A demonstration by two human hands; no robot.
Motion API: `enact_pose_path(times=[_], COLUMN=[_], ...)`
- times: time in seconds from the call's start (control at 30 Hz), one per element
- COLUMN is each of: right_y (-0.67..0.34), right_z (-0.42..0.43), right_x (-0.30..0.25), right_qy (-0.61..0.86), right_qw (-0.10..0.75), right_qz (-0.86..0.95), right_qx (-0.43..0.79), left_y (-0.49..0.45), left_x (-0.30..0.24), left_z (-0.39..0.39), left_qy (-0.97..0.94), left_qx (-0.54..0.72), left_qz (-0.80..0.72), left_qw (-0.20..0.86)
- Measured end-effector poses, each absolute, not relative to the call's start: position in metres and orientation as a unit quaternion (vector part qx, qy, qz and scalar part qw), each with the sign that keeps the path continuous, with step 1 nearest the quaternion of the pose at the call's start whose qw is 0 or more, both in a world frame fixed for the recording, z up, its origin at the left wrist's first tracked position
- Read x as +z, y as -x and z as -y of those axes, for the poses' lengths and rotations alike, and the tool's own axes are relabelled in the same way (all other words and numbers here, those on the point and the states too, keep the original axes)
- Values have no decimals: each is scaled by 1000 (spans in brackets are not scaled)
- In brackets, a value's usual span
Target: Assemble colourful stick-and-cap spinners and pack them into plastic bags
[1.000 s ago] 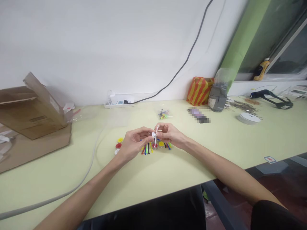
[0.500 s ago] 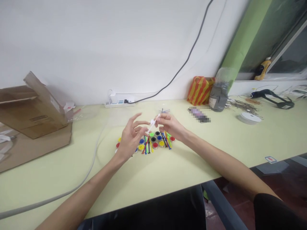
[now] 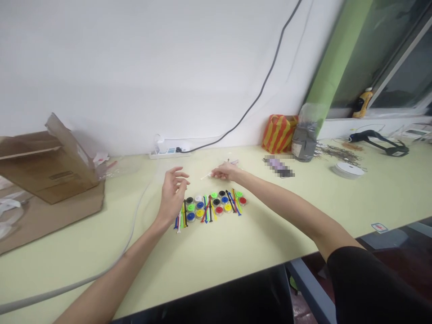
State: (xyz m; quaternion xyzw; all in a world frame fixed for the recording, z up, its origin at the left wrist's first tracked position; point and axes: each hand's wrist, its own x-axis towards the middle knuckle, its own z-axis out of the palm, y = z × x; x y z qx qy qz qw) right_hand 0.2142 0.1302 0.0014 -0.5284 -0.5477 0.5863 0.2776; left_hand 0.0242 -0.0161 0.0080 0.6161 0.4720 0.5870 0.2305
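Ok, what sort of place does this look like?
Probably a small workshop or assembly room: a long pale-green workbench holds rows of small coloured discs, with a white power strip and an opened cardboard box nearby.

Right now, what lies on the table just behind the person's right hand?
A small clear bag of thin pieces lies there; the right hand may hide its near edge, so that part cannot be seen.

Single head-worn view, looking forward and down from above the near edge of the desk (image 3: 216, 270); wide framing, left hand (image 3: 172, 195) and right hand (image 3: 227, 171) mid-frame, wall (image 3: 135, 67) behind.
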Motion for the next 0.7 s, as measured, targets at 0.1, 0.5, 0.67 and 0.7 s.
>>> enact_pose_path(times=[0.1,0.5,0.67,0.7], right_y=[-225,-330,-327,-328], right_z=[-125,-38,-40,-41], right_x=[4,25,14,14], right_qy=[533,356,368,375], right_qw=[278,170,161,157], right_qz=[564,875,881,881], right_qx=[566,281,252,244], left_y=[-22,-37,-40,-40], left_x=[7,8,8,8], left_z=[14,24,27,27], left_qy=[-615,-645,-661,-663], left_qx=[590,553,530,528], left_qz=[-472,-459,-455,-452], left_qw=[227,261,275,278])
